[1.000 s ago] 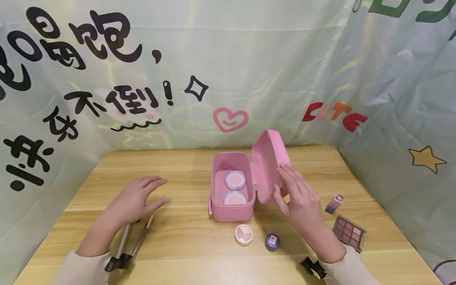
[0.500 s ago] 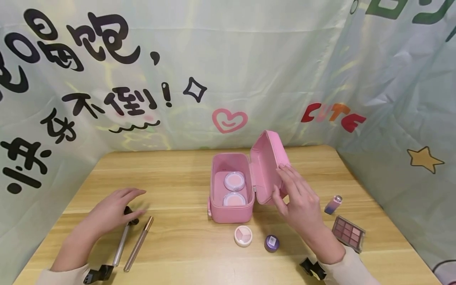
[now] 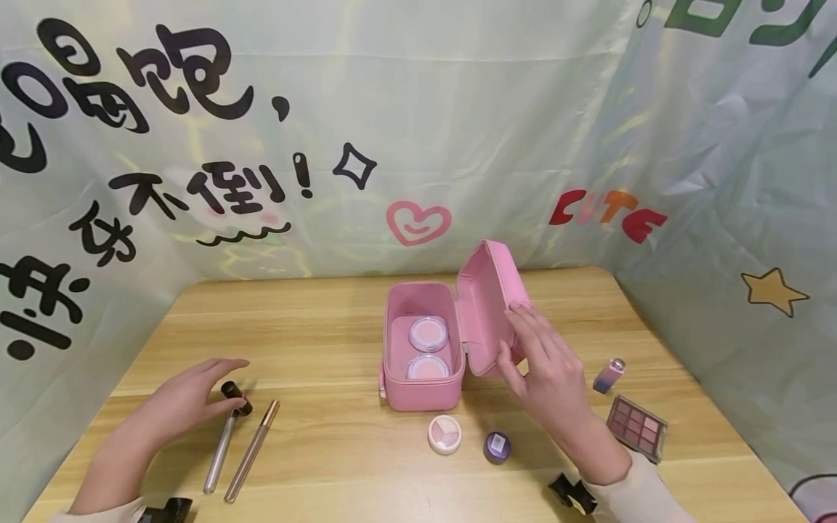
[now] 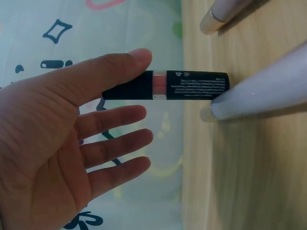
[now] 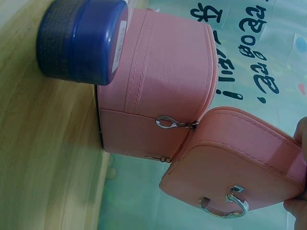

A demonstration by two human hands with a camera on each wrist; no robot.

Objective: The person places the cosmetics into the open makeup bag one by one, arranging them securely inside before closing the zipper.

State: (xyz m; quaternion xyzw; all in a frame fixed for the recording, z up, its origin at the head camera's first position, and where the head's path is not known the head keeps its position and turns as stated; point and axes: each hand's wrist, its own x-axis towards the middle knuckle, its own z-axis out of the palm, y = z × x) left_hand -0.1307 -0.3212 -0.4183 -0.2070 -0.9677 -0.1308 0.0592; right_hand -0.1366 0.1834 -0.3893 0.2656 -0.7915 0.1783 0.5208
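Note:
My left hand (image 3: 186,399) is at the left of the table, fingers spread and fairly straight. Its thumb overlaps a black lipstick tube (image 4: 196,85) with a pink band, which looks upright in the left wrist view; whether they touch I cannot tell. The index finger is hidden in that view. My right hand (image 3: 546,363) holds the raised lid (image 5: 240,158) of a pink cosmetic case (image 3: 423,396) by its edge, thumb on one side and fingers on the other. Inside the case lie two round pale-pink compacts (image 3: 428,333).
Two slim tubes, one silver (image 3: 221,452) and one rose-gold (image 3: 251,452), lie beside the left hand. In front of the case sit a round three-colour pan (image 3: 445,434) and a purple jar (image 3: 497,447). A pink-blue tube (image 3: 609,375) and an eyeshadow palette (image 3: 637,428) are at right.
My left hand has moved left and toward me, from above the slim tubes to beside the black lipstick tube, which has come into sight. The right hand and lid keep their pose.

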